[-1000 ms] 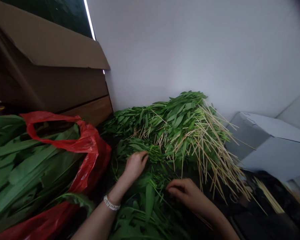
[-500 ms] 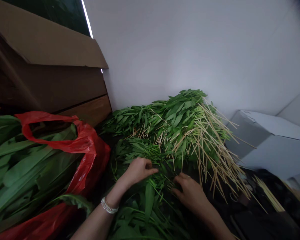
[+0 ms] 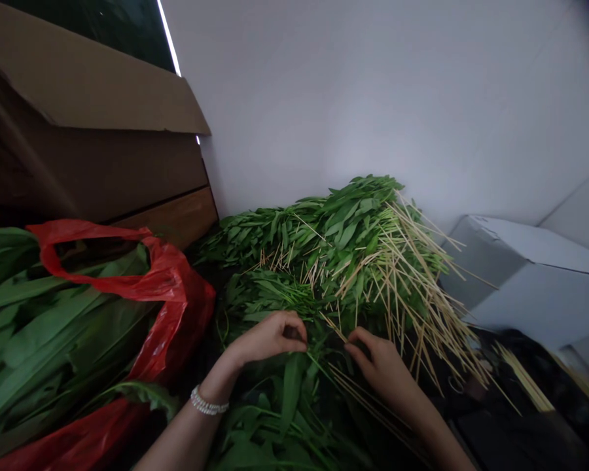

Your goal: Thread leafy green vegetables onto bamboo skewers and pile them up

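My left hand (image 3: 275,337), with a pale beaded bracelet at the wrist, has thumb and forefinger pinched together on a green leafy stem (image 3: 317,363). To its right, my right hand (image 3: 375,356) grips a thin bamboo skewer (image 3: 332,326) between thumb and fingertips, the tip pointing up and left. Loose leafy greens (image 3: 275,418) lie below my hands. More skewers (image 3: 356,386) run beneath my right forearm. Beyond them sits a big heap of leafy bunches (image 3: 346,219), with many skewer ends (image 3: 417,281) sticking out to the right.
At left, a red plastic bag (image 3: 177,288) holds long broad leaves (image 3: 53,327). Behind it stands an open cardboard box (image 3: 112,157). A white box (image 3: 530,294) is at right, near a dark bag (image 3: 515,347) with pale sticks. A white wall (image 3: 373,98) rises behind the heap.
My left hand has come slightly lower, its thumb and forefinger now meeting. My right fingers have closed on a skewer that now shows plainly. More skewers appear below my right hand.
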A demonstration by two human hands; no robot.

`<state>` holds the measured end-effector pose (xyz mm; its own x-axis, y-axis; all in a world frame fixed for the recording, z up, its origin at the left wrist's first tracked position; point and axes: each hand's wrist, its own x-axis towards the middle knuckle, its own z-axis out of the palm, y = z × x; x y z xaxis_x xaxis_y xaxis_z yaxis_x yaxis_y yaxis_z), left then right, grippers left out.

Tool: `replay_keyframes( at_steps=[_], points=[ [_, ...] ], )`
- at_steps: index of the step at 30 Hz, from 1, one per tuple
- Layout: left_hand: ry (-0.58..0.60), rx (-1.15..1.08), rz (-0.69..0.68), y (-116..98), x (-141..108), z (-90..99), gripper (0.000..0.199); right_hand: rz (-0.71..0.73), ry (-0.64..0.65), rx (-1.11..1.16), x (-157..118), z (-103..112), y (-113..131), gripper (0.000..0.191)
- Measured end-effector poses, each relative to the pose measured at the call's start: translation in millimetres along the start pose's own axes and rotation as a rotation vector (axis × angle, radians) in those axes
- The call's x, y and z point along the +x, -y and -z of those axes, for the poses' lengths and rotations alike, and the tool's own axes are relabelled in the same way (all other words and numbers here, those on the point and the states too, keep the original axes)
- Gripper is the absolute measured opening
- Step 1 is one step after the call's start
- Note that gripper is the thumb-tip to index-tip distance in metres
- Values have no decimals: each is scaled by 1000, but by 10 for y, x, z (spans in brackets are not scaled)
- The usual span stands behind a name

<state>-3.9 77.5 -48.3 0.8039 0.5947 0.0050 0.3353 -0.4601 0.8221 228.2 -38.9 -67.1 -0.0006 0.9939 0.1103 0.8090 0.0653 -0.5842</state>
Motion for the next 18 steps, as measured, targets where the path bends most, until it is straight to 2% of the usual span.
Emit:
replay_keyframes(
  at_steps=[4, 6, 11, 18],
  points=[
    [-79, -224, -68, -78, 16, 41, 21, -1, -34, 92, 1, -17, 30, 22],
    [-114, -311, -32, -86, 27, 52, 23, -4, -51, 110, 4, -29, 40, 22],
    [-302, -541, 40, -40, 46, 61, 30, -7, -100, 116, 12, -35, 40, 23],
    [-259, -884, 83, -28, 8, 47, 35, -2, -36, 58, -1, -42, 62, 27]
  ],
)
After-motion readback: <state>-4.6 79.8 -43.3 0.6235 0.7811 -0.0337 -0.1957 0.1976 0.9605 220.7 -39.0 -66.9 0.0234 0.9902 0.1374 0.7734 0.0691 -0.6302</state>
